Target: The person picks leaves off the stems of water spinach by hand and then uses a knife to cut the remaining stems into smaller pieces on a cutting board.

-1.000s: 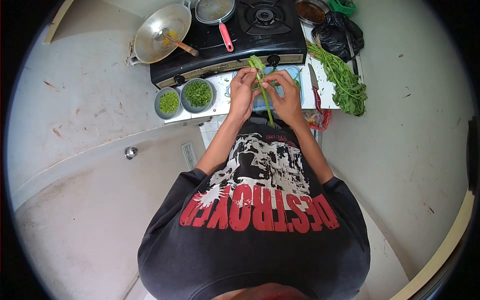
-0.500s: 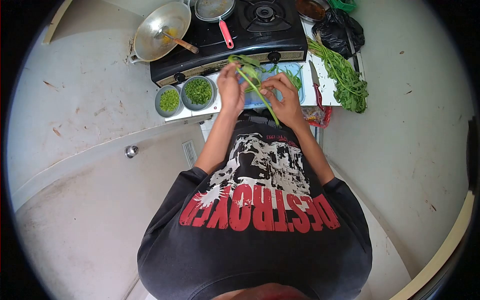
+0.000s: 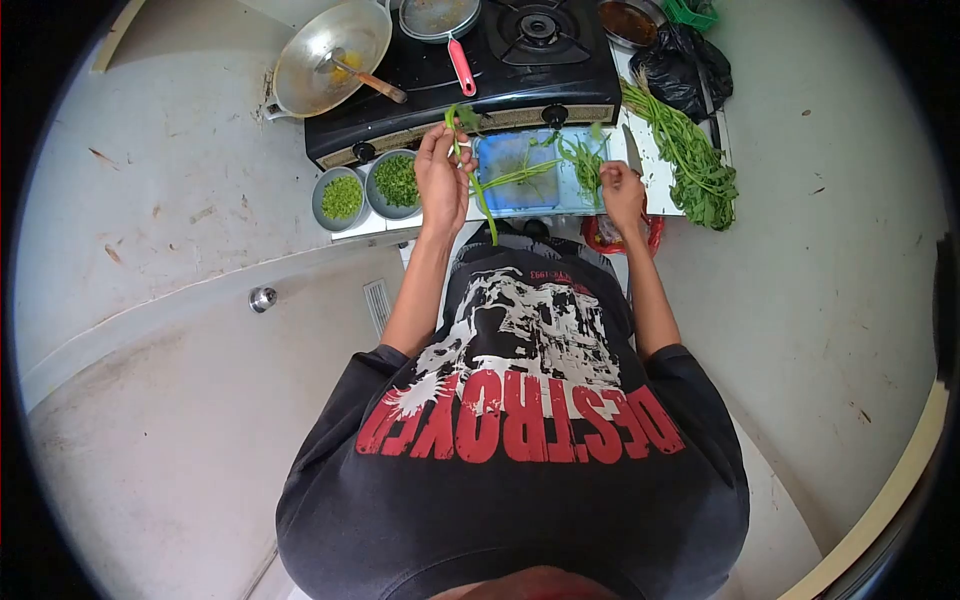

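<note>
left hand (image 3: 443, 182) is closed round one green stalk (image 3: 482, 205) over the table (image 3: 372, 226) edge, right hand (image 3: 622, 192) is at the picked greens (image 3: 583, 160) by the blue tray (image 3: 520, 190), its grip unclear; the two bowls (image 3: 397, 182) look filled with chopped greens, but a big bundle (image 3: 695, 160) seems not yet picked.

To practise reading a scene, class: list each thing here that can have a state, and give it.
left hand, closed on a green stalk
right hand, at loose leaves, grip unclear
blue tub, open, some greens inside
two bowls, filled with chopped greens
burner, no flame showing
knife, lying flat
</note>
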A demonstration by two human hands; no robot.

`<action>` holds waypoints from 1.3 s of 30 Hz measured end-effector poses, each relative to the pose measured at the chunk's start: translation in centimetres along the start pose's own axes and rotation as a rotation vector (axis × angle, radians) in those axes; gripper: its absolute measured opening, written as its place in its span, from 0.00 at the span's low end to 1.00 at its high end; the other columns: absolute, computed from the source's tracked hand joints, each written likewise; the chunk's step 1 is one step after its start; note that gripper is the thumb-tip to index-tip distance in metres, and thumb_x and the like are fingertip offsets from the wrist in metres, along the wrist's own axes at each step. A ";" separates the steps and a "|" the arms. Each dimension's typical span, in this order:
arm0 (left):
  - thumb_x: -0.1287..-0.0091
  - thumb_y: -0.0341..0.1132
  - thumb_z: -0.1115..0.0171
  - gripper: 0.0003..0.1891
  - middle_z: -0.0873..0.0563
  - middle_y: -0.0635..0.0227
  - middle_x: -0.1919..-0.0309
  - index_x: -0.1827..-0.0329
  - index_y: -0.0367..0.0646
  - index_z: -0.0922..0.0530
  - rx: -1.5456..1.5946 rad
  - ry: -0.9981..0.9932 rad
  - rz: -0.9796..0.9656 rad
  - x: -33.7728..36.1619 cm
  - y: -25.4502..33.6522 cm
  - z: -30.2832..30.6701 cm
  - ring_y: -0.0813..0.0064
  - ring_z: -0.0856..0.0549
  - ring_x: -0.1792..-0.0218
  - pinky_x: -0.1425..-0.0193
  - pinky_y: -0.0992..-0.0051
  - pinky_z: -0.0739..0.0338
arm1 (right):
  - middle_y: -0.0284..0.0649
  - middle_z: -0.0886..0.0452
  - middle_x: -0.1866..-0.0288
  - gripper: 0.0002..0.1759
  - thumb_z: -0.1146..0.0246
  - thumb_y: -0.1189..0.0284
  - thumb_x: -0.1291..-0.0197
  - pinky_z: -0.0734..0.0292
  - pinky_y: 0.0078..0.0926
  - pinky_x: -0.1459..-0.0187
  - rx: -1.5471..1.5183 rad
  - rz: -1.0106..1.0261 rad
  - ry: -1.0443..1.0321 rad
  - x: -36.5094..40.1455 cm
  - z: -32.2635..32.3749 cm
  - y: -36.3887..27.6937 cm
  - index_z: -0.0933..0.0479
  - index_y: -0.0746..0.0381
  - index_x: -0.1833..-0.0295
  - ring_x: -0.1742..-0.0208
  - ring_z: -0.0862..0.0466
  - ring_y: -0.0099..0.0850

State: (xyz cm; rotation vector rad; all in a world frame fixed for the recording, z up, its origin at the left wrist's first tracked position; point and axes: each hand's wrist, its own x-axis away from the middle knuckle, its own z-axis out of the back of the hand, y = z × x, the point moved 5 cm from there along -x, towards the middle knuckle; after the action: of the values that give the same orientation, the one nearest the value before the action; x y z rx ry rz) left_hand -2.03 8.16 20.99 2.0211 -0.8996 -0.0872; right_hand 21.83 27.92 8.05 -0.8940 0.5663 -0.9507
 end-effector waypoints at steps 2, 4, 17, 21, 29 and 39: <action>0.21 0.33 0.44 0.09 0.21 0.70 0.61 0.44 0.39 0.23 -0.036 0.002 0.011 0.3 0.1 -0.4 0.83 0.26 0.69 0.65 0.79 0.29 | 0.49 0.13 0.61 0.09 0.37 0.73 0.36 0.18 0.40 0.55 0.178 -0.038 -0.103 0.3 -1.8 3.3 0.16 0.64 0.55 0.61 0.12 0.48; 0.20 0.35 0.44 0.10 0.21 0.71 0.62 0.45 0.39 0.22 -0.080 0.023 0.010 0.5 0.3 -0.6 0.84 0.26 0.69 0.67 0.80 0.30 | 0.51 0.14 0.57 0.09 0.37 0.71 0.36 0.18 0.45 0.54 0.364 -0.002 -0.136 1.2 -2.2 2.5 0.16 0.64 0.54 0.58 0.13 0.51; 0.23 0.32 0.38 0.09 0.17 0.69 0.59 0.47 0.37 0.20 -0.344 -0.245 0.010 2.3 -2.2 -4.8 0.81 0.17 0.54 0.44 0.74 0.17 | 0.36 0.14 0.55 0.12 0.32 0.70 0.30 0.19 0.25 0.55 -0.816 -0.003 -0.311 1.7 -1.4 -17.8 0.17 0.66 0.48 0.55 0.17 0.21; 0.25 0.31 0.36 0.08 0.14 0.69 0.60 0.49 0.36 0.19 -0.570 -0.300 -0.119 2.4 -3.0 -4.8 0.83 0.18 0.56 0.48 0.80 0.23 | 0.36 0.15 0.60 0.10 0.31 0.71 0.32 0.21 0.18 0.59 -0.782 0.022 -0.175 2.0 -2.4 -17.4 0.17 0.68 0.52 0.60 0.17 0.20; 0.24 0.34 0.37 0.09 0.14 0.68 0.58 0.48 0.38 0.20 -0.239 -0.089 0.129 2.5 -4.2 -3.8 0.80 0.15 0.56 0.47 0.76 0.20 | 0.38 0.14 0.60 0.06 0.30 0.73 0.34 0.22 0.22 0.62 -0.687 0.083 -0.110 3.0 -2.2 -16.8 0.16 0.66 0.58 0.64 0.14 0.25; 0.24 0.32 0.38 0.08 0.15 0.65 0.57 0.48 0.38 0.20 0.037 -0.020 0.222 2.3 -5.4 -2.9 0.75 0.16 0.54 0.48 0.73 0.19 | 0.43 0.16 0.60 0.06 0.31 0.75 0.36 0.22 0.28 0.61 -0.412 0.315 -0.069 3.1 -0.9 -19.0 0.16 0.66 0.57 0.64 0.15 0.32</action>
State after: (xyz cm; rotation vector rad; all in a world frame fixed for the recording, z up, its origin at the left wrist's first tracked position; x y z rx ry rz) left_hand 3.76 10.56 19.29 1.9442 -1.1395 0.0324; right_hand 14.15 19.52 23.57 -1.1582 0.8334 -0.5223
